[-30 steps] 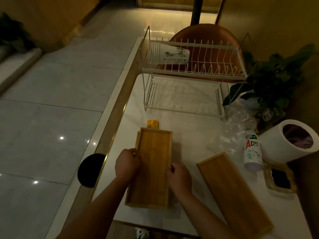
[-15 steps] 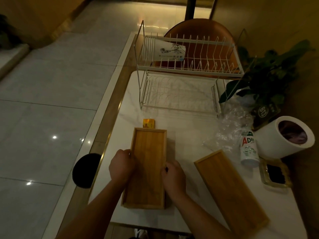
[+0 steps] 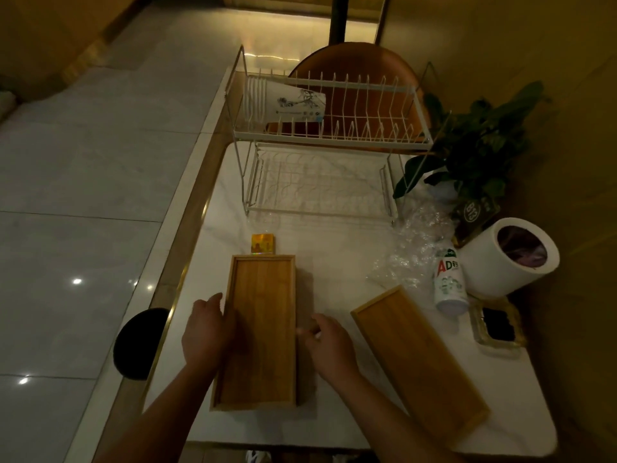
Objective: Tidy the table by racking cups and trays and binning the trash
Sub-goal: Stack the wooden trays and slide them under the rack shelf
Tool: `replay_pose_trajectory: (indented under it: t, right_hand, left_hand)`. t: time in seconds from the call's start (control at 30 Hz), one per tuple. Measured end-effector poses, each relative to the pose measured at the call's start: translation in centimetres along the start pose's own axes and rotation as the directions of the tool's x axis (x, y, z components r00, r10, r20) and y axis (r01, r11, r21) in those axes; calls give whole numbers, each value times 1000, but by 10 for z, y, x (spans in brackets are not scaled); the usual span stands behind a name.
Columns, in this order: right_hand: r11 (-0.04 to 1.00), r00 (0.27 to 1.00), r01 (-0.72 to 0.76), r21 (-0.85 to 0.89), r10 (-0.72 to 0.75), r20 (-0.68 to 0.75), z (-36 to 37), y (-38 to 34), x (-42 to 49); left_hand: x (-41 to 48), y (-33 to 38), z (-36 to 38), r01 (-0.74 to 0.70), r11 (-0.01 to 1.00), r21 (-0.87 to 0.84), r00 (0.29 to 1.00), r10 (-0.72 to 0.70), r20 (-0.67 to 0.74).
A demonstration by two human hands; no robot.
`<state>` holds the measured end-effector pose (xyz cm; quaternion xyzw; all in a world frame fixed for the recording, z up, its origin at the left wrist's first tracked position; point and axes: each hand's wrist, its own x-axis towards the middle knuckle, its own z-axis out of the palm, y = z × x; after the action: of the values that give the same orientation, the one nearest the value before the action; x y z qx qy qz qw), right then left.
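A long wooden tray (image 3: pixel 263 329) lies lengthwise on the white table (image 3: pixel 334 248), close to the near edge. My left hand (image 3: pixel 207 332) presses its left rim with the thumb raised. My right hand (image 3: pixel 329 339) has curled fingertips at its right rim. A second wooden tray (image 3: pixel 417 362) lies slanted to the right. The two-tier white dish rack (image 3: pixel 334 138) stands at the far end, with a printed paper cup (image 3: pixel 287 101) lying in its top tier. A white bin (image 3: pixel 507 259) leans at the right, with a plastic bottle (image 3: pixel 449 282) beside it.
Crumpled clear plastic wrap (image 3: pixel 410 245) lies between rack and bottle. A small gold packet (image 3: pixel 263 243) sits just beyond the held tray. A glass ashtray (image 3: pixel 497 324), a potted plant (image 3: pixel 477 145) and a sign occupy the right edge. A chair (image 3: pixel 354 61) stands behind the rack.
The tray now lies square on the table. My right hand has eased outward, so only its fingertips meet the right rim. My left thumb has lifted.
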<state>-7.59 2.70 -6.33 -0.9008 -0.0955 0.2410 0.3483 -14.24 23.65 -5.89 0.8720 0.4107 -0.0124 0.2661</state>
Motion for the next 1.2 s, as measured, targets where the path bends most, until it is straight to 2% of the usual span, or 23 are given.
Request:
replay_pose_trajectory:
  t: [0.1,0.17,0.27,0.37,0.5,0.57,0.63,0.67,0.77,0.83,0.97,1.03,1.1,1.2]
  right_hand:
    - [980,989,-92,178,111,-98,-33,32,-6]
    - [960,963,-176,218,214,-166,-62,61,-13]
    - [963,927,-265,-39,243,-286,-106,111,-28]
    - [893,924,-321,-316,222,-312,-135,152,-38]
    - [827,931,-355,-435,272,-243,-146,182,-37]
    - [814,937,-340,-472,252,-240,-146,189,-34]
    - [815,944,-319,-484,231,-234,-146,192,-32]
    - [820,948,-308,-483,223,-226,-145,194,-30]
    - [862,956,-287,-418,228,-186,-146,198,-25]
    - [891,955,-291,-348,246,-168,-146,198,-22]
    - [908,938,-332,-256,290,-191,-141,192,-24]
    - [927,937,-325,-187,290,-195,-138,187,-28]
    - [951,943,-295,-97,273,-192,-138,184,-33]
    - [977,965,-211,6,209,-158,-147,179,-42]
  left_hand:
    - [-19,8,-1,-260,953,158,955,278,-106]
    - [-34,20,4,-390,903,179,911,406,-67]
    - [-59,44,17,-499,856,135,866,499,37]
    - [-87,68,35,-516,856,-11,845,512,156]
    - [-123,101,75,-345,909,-231,850,408,333]
    - [-135,120,94,-81,949,-304,842,229,489]
    - [-143,136,108,225,911,-347,792,37,610]
    - [-145,141,116,304,886,-349,776,-18,631]
    - [-155,155,132,394,842,-368,759,-71,647]
    - [-162,163,135,465,778,-424,737,-75,671]
    - [-167,176,142,505,720,-476,773,-131,621]
    - [-168,179,142,556,657,-510,768,-170,618]
    - [-169,177,141,598,594,-538,758,-202,620]
    - [-168,168,136,613,551,-566,763,-229,604]
